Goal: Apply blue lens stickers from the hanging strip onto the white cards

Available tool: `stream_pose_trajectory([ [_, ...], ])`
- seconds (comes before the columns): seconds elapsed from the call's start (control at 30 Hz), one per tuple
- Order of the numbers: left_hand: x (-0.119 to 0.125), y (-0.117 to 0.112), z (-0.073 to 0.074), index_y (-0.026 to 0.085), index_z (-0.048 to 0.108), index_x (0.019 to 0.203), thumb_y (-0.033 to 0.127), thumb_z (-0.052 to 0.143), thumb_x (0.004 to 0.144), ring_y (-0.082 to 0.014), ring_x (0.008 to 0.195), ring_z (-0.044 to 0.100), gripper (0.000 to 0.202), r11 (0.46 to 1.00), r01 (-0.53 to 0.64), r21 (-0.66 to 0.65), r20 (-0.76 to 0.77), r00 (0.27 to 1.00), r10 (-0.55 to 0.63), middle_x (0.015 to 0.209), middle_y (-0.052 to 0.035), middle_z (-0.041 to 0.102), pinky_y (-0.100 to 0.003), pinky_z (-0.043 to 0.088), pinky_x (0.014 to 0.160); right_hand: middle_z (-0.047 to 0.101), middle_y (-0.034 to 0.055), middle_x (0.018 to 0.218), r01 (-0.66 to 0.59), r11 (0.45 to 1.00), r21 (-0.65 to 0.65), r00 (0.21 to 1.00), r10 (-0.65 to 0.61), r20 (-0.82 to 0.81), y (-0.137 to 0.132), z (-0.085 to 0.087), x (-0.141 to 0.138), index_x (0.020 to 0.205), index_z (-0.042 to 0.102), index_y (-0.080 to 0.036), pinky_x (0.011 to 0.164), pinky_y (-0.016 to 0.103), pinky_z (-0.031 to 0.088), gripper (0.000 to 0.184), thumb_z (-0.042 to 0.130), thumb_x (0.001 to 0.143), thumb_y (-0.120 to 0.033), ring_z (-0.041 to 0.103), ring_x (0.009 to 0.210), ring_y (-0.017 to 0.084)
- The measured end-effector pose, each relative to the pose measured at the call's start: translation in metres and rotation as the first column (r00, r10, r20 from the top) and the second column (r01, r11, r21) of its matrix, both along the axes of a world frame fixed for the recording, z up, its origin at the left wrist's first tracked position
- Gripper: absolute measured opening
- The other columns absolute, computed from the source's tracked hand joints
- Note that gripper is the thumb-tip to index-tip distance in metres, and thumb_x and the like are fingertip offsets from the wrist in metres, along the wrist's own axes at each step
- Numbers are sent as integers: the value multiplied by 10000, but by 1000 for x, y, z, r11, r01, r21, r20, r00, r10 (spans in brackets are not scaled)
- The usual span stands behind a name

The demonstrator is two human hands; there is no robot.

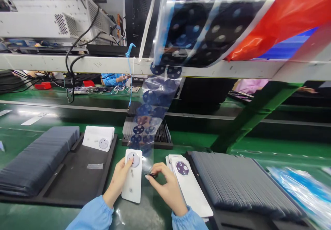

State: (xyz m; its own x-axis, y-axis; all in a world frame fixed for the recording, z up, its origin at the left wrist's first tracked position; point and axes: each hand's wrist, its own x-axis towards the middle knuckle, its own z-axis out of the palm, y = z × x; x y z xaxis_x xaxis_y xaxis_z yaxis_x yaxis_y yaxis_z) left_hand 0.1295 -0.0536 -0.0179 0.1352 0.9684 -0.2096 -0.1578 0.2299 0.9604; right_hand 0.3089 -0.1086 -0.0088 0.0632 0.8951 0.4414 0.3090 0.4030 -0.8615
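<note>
Left hand (119, 177) grips white panel (133, 189), thumb on its round patch (136, 160), toward surface's (134, 219) near edge. Right hand (167, 188) nearly closed, pinching small dark piece (153, 175). Panel marks unreadable.

Your left hand (118, 179) holds a flat white panel (133, 185) with rounded corners, its long side pointing away from you and slightly tilted. Near its far end sits a round grey disc (137, 158) with dark holes, partly under your thumb; small greyish marks run below it. Your right hand (167, 185) pinches a small, thin dark piece (153, 175), just beside the panel, apart from it, its shape mostly hidden.
</note>
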Motion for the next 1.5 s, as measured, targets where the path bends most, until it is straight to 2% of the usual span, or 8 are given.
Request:
stream_pose_trajectory([
  [0.1, -1, -3, 4, 185, 664, 958, 541, 673, 755, -211, 890, 615, 410, 987, -116, 113, -95, 987, 127, 884, -52, 633, -270, 479, 744, 578, 7, 802, -58, 986, -158, 941, 1, -339, 2, -3, 3, 799, 559, -222, 702, 316, 502, 219, 754, 750, -308, 573, 733, 176],
  [0.2, 1, -13, 14, 217, 660, 1036, 515, 589, 830, -245, 1166, 509, 370, 916, -214, 338, -217, 930, 297, 1159, -75, 583, -279, 384, 975, 578, -9, 787, -81, 964, -255, 861, -61, -505, 2, -6, 2, 895, 574, -229, 746, 311, 515, 322, 804, 698, -340, 589, 780, 174],
  [0.27, 4, -21, 18, 205, 651, 965, 529, 519, 868, -242, 982, 591, 364, 920, -162, 357, -269, 925, 267, 998, -65, 636, -293, 440, 870, 581, -21, 783, -68, 963, -262, 824, -94, -559, 2, -4, -1, 1021, 554, -254, 748, 306, 523, 449, 825, 672, -333, 595, 788, 171],
  [0.33, 7, -28, 19, 191, 621, 885, 559, 486, 874, -202, 727, 593, 391, 962, -68, 263, -261, 955, 139, 762, -23, 626, -272, 460, 676, 594, -21, 800, -43, 964, -261, 810, -119, -575, 0, -1, -7, 1091, 535, -268, 749, 304, 527, 529, 834, 659, -333, 599, 783, 166],
  [0.4, 11, -31, 17, 184, 599, 882, 573, 473, 875, -170, 615, 549, 409, 981, 18, 191, -212, 977, 23, 683, 0, 600, -247, 430, 567, 619, 4, 853, -17, 959, -281, 818, -148, -555, -1, 1, -12, 1031, 575, -244, 765, 309, 528, 452, 822, 670, -359, 606, 791, 168],
  [0.6, 16, -36, 12, 186, 588, 1135, 503, 440, 918, -195, 747, 590, 412, 963, 196, 186, -163, 972, -167, 797, -30, 669, -248, 451, 645, 670, 37, 817, -35, 912, -408, 843, -192, -502, -3, -3, -19, 852, 620, -199, 705, 325, 514, 349, 803, 667, -431, 625, 752, 201],
  [0.83, 15, -37, 13, 177, 628, 1142, 480, 430, 925, -203, 805, 586, 422, 935, 291, 203, -203, 947, -250, 901, -44, 695, -249, 439, 694, 663, 23, 755, 116, 918, -379, 925, -239, -295, -2, -6, -17, 913, 624, -198, 664, 321, 447, 366, 789, 679, -427, 556, 693, 189],
  [1.5, 17, -40, 15, 204, 626, 1185, 469, 417, 930, -180, 711, 577, 423, 921, 329, 209, -222, 933, -282, 992, -42, 707, -241, 440, 660, 587, -24, 717, 223, 905, -363, 904, -331, -271, -1, -9, -21, 883, 562, -217, 661, 304, 415, 368, 786, 668, -414, 479, 626, 154],
])
